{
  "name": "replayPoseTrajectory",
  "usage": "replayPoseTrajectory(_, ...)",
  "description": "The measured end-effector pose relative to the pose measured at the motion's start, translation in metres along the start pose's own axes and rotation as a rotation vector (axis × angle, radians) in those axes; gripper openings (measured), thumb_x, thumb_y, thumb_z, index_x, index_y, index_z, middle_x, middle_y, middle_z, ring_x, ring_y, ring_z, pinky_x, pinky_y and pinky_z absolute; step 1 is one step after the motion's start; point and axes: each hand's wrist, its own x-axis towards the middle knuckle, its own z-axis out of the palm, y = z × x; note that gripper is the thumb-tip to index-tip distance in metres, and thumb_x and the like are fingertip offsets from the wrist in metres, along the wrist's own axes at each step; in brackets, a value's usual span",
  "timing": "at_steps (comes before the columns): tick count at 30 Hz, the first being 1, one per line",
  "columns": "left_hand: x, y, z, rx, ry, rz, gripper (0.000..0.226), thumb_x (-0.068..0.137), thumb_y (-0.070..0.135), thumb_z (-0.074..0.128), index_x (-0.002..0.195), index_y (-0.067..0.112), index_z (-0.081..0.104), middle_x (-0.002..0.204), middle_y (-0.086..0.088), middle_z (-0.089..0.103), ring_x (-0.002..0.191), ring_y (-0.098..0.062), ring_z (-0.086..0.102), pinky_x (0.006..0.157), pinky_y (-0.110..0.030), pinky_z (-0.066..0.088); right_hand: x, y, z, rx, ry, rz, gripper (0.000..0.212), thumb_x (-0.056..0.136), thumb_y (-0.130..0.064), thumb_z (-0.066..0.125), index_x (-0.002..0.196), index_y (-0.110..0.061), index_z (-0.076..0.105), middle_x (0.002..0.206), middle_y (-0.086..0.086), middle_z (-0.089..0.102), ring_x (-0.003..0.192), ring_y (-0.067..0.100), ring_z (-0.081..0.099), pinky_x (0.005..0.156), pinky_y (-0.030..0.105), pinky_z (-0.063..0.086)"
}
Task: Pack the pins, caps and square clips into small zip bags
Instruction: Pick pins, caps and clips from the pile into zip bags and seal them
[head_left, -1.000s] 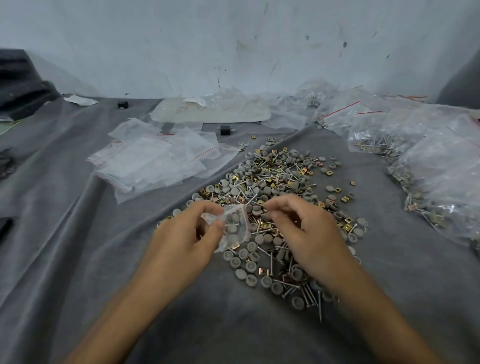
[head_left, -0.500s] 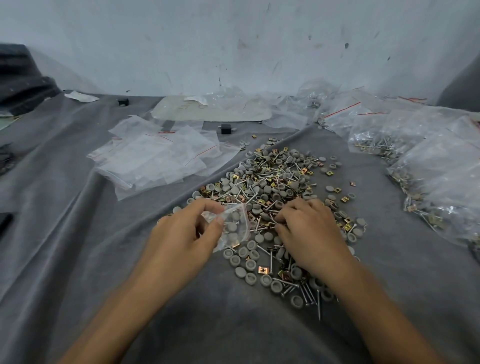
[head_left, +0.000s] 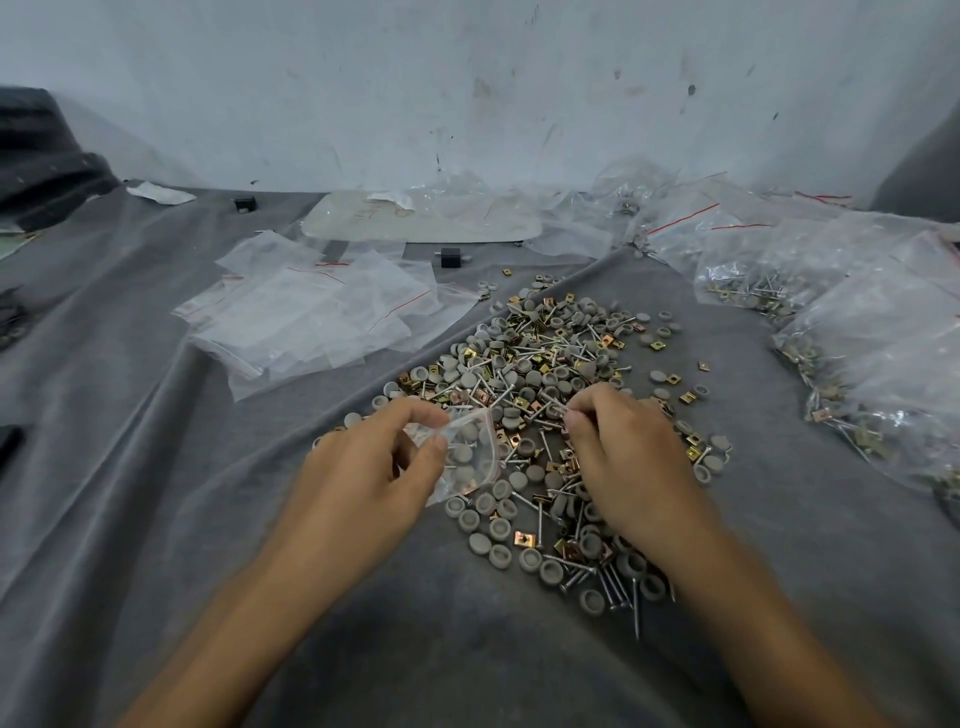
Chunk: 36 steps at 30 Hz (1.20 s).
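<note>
Left hand (head_left: 363, 467) pinching zip bag (head_left: 472, 457), right hand (head_left: 623, 462) pinching pin (head_left: 551, 404)

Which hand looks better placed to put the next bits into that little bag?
Probably the right hand: it pinches pins right beside the small zip bag, which the left hand is busy holding.

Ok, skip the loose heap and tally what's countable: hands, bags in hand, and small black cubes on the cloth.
Hands: 2, left hand and right hand
Bag in hand: 1, in the left fingers
Black cubes: 2
Total: 5
</note>
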Motion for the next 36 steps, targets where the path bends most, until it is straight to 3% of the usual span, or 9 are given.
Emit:
replayPoseTrajectory(4,0.0,0.0,0.0,0.0,0.0,-0.004,0.013,0.097,0.044,0.056,0.108,0.043,0.061,0.071,0.018,0.069,0.066,-0.003,0.066,0.069,-0.042,0.057,0.001,-0.003,-0.005,0.221,0.011,0.02,0.014,0.104,-0.03,0.048,0.1,-0.024,0.06,0.071,-0.01,0.056,0.063,0.005,0.05,0.057,0.026,0.033)
replayPoseTrajectory(8,0.0,0.0,0.0,0.0,0.001,0.0,0.012,0.097,0.044,0.056,0.108,0.044,0.061,0.072,0.02,0.069,0.066,-0.002,0.066,0.067,-0.039,0.056,0.0,-0.003,-0.009,0.45,-0.062,0.077,0.011,0.102,-0.032,0.053,0.097,-0.031,0.063,0.076,-0.007,0.065,0.071,0.004,0.058,0.059,0.027,0.047)
replayPoseTrajectory(13,0.0,-0.001,0.001,0.001,0.006,-0.003,0.013,0.097,0.044,0.056,0.109,0.042,0.062,0.071,0.019,0.069,0.065,-0.002,0.065,0.068,-0.039,0.056,-0.001,-0.003,-0.009,0.732,-0.131,0.094,0.012,0.096,-0.023,0.066,0.091,-0.031,0.073,0.066,-0.016,0.062,0.061,-0.002,0.055,0.057,0.014,0.047)
replayPoseTrajectory(18,0.0,0.0,0.003,-0.003,-0.003,-0.007,0.012,0.097,0.043,0.057,0.108,0.043,0.062,0.073,0.018,0.069,0.066,-0.003,0.065,0.068,-0.041,0.056,-0.008,-0.012,-0.007,0.768,-0.258,0.076,0.015,0.091,-0.022,0.072,0.087,-0.036,0.075,0.065,-0.011,0.064,0.059,0.002,0.055,0.055,0.02,0.047)
replayPoseTrajectory(24,0.0,0.0,0.007,0.005,0.003,0.019,0.009,0.097,0.041,0.06,0.106,0.042,0.062,0.072,0.018,0.068,0.067,-0.004,0.065,0.068,-0.04,0.055,-0.019,-0.027,0.006,0.646,-0.16,0.03,0.006,0.089,-0.025,0.074,0.091,-0.031,0.076,0.068,-0.013,0.069,0.057,-0.001,0.059,0.053,0.015,0.045)
replayPoseTrajectory(36,0.003,-0.007,0.01,-0.084,-0.017,0.017,0.006,0.098,0.038,0.062,0.102,0.042,0.063,0.067,0.012,0.07,0.061,-0.006,0.064,0.066,-0.046,0.056,-0.021,-0.032,0.004,0.779,-0.138,0.001,0.004,0.089,-0.022,0.076,0.089,-0.026,0.077,0.074,-0.005,0.073,0.064,0.004,0.064,0.059,0.02,0.049)
